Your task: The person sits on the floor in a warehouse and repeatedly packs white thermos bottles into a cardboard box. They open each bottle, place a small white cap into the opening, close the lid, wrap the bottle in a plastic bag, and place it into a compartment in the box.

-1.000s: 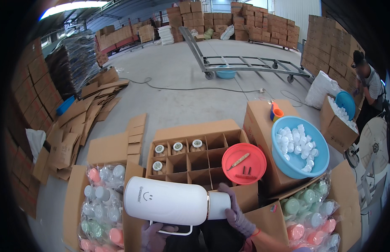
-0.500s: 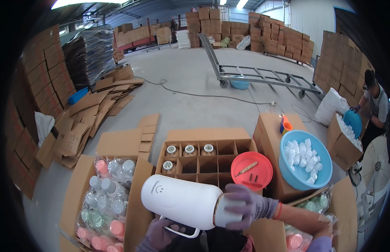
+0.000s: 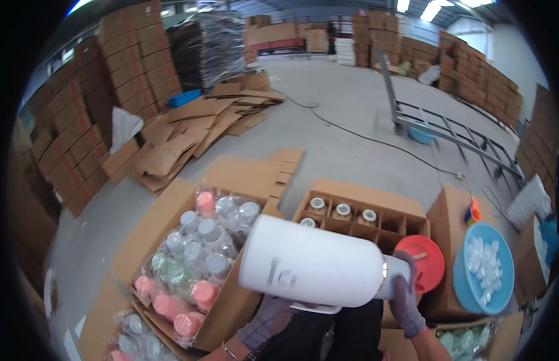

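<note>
A white thermos [image 3: 309,259] with a handle lies sideways across my lap, held in both gloved hands. My left hand [image 3: 268,317] is curled at its underside by the handle, partly hidden behind it. My right hand [image 3: 404,301] is closed round the pale lid end [image 3: 392,269]. Just left is an open carton of bagged bottles [image 3: 194,253] with pink, grey and green caps. Behind the thermos stands a divided carton [image 3: 382,201] holding several jars. A red lid with small tools [image 3: 427,274] and a blue basin of white caps [image 3: 481,271] are to the right.
Flattened cardboard [image 3: 189,126] lies at the left before tall carton stacks [image 3: 129,60]. A metal trolley [image 3: 454,132] stands behind on the concrete floor [image 3: 339,138], crossed by a cable. More bagged bottles [image 3: 466,337] sit at lower right, beside a white sack [image 3: 526,201] farther back.
The view has swung leftward, bringing more of the left carton stacks in. The thermos now lies nearer the left carton. My right hand's fingers have shifted on the lid end.
</note>
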`<move>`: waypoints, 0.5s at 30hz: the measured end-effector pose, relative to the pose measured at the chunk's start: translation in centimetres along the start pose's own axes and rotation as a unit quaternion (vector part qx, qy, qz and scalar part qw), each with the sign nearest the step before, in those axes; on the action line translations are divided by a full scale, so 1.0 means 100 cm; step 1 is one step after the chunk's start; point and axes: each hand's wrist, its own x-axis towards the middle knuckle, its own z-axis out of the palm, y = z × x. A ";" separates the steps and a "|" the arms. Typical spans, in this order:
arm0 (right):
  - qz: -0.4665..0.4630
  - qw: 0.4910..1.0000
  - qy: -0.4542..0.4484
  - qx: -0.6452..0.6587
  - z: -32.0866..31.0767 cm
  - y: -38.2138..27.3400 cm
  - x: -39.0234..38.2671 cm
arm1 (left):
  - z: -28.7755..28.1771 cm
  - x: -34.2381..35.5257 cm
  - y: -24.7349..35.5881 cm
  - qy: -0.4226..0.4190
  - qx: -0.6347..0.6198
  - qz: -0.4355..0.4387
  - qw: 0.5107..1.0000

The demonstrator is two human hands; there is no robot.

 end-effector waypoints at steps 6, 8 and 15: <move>-0.498 0.707 -0.242 -0.439 -0.030 -0.053 0.031 | -0.003 0.010 0.042 -0.108 -0.466 -0.291 0.829; -0.570 0.654 -0.239 -0.436 -0.030 -0.054 0.037 | -0.005 0.006 0.034 -0.121 -0.477 -0.265 0.829; -0.030 0.990 -0.115 -0.082 -0.010 -0.033 0.029 | 0.019 0.005 0.033 -0.080 -0.399 -0.169 0.898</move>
